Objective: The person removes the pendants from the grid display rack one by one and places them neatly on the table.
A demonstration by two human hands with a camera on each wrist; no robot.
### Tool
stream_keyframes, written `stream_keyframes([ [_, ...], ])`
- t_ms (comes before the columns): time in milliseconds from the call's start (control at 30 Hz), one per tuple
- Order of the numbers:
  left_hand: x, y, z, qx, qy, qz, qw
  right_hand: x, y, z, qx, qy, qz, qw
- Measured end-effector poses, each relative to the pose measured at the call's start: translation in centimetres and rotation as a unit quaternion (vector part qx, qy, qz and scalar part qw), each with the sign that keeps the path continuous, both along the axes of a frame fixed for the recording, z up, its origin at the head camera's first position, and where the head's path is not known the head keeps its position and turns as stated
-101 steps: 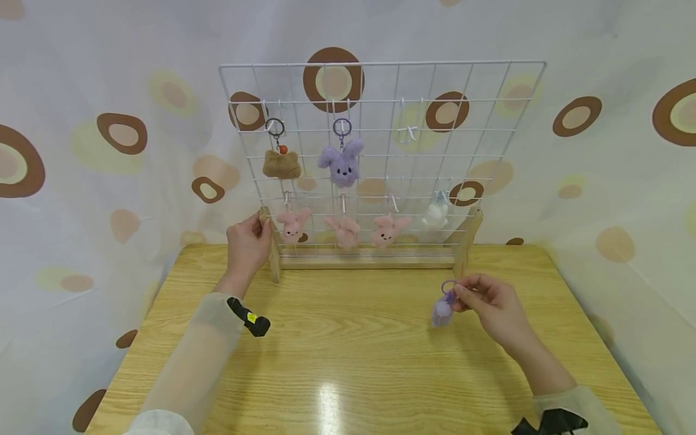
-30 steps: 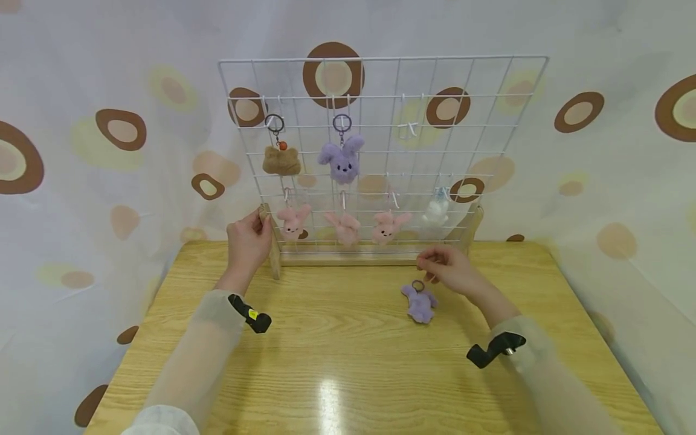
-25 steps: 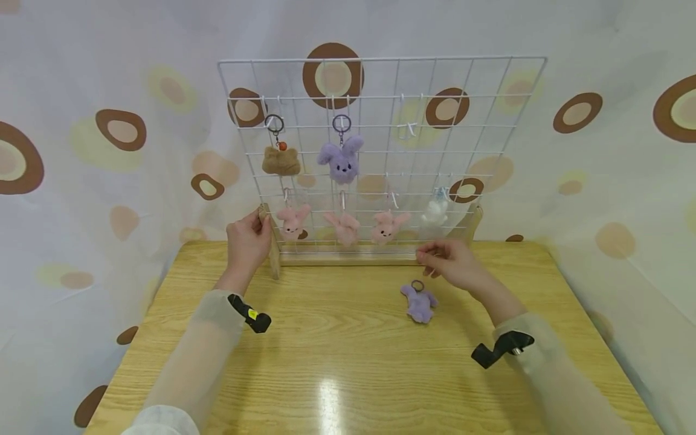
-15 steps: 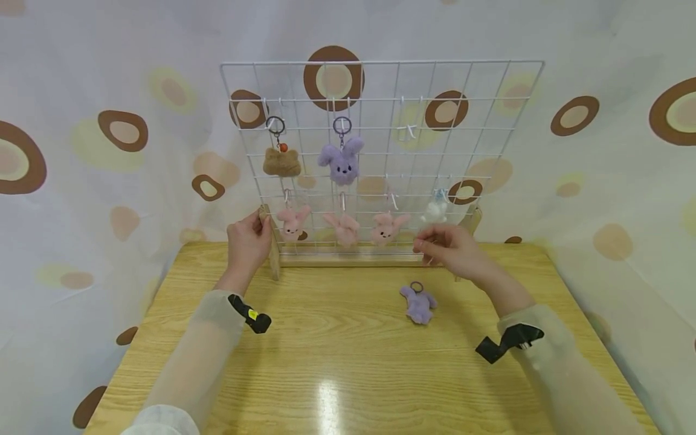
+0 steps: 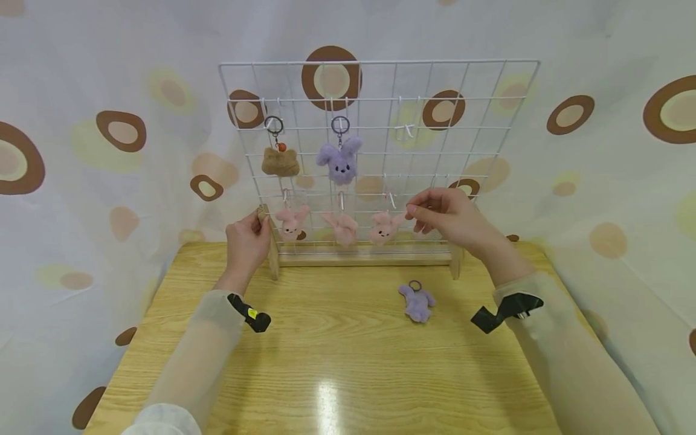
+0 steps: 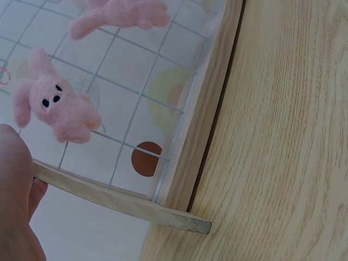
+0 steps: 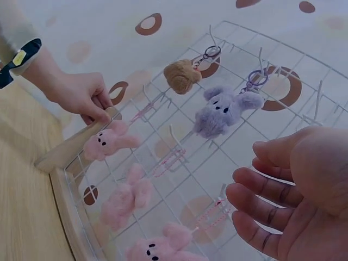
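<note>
The purple rabbit charm [image 5: 417,306] lies on the wooden tabletop [image 5: 304,356], ring toward the wire grid rack [image 5: 375,61], with nobody's fingers on it. A few seconds ago the right hand [image 5: 448,217] had it by that ring; since then the hand has let go and risen from the table to the rack's lower row. Its fingers are loosely bent, thumb apart from them, and from the right wrist's side I see nothing between them. The fingertips come up beside the ear of the rightmost pink rabbit [image 5: 384,229]; I can't tell whether they touch. The white charm seen there a moment ago is now blocked by the hand.

The left hand [image 5: 247,244] hasn't shifted: it pinches the top of the left wooden upright [image 5: 274,257], which I'd judge steadies the rack.

Up top hang a brown plush charm [image 5: 280,162] and another purple rabbit [image 5: 341,164], while the white hook [image 5: 405,130] to their right is bare. So, to my eye, the loose charm is parked off the rack, leaving the right hand free to work among the lower hangers.
</note>
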State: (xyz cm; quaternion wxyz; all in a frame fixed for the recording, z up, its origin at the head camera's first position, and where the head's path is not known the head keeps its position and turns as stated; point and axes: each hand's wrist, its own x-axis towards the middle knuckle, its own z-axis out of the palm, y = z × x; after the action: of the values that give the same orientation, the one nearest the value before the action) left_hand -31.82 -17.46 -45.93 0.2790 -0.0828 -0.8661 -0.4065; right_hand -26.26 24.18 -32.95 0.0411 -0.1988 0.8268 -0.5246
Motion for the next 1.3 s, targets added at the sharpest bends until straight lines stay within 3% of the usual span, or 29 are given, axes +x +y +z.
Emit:
stream_keyframes([
  [500,-0.1,-0.2,0.0,-0.008,0.019,-0.003,0.9998,-1.9,-2.7,2.9,-0.050,0.004,-0.006,0.9987],
  [667,-0.1,-0.2,0.1,-0.009,0.016,0.000,0.9998,-2.5,-3.8,3.6,-0.094,-0.011,0.002,0.9955],
  [1033,-0.2,-0.2,0.0,-0.011,0.020,0.006,0.9997,-3.8,-5.4,4.2,-0.156,-0.010,0.001,0.9877],
  [1300,-0.3,-0.2,-0.1,-0.001,0.020,0.000,0.9998,-4.3,-7.0,4.4,-0.154,0.013,-0.011,0.9880],
])
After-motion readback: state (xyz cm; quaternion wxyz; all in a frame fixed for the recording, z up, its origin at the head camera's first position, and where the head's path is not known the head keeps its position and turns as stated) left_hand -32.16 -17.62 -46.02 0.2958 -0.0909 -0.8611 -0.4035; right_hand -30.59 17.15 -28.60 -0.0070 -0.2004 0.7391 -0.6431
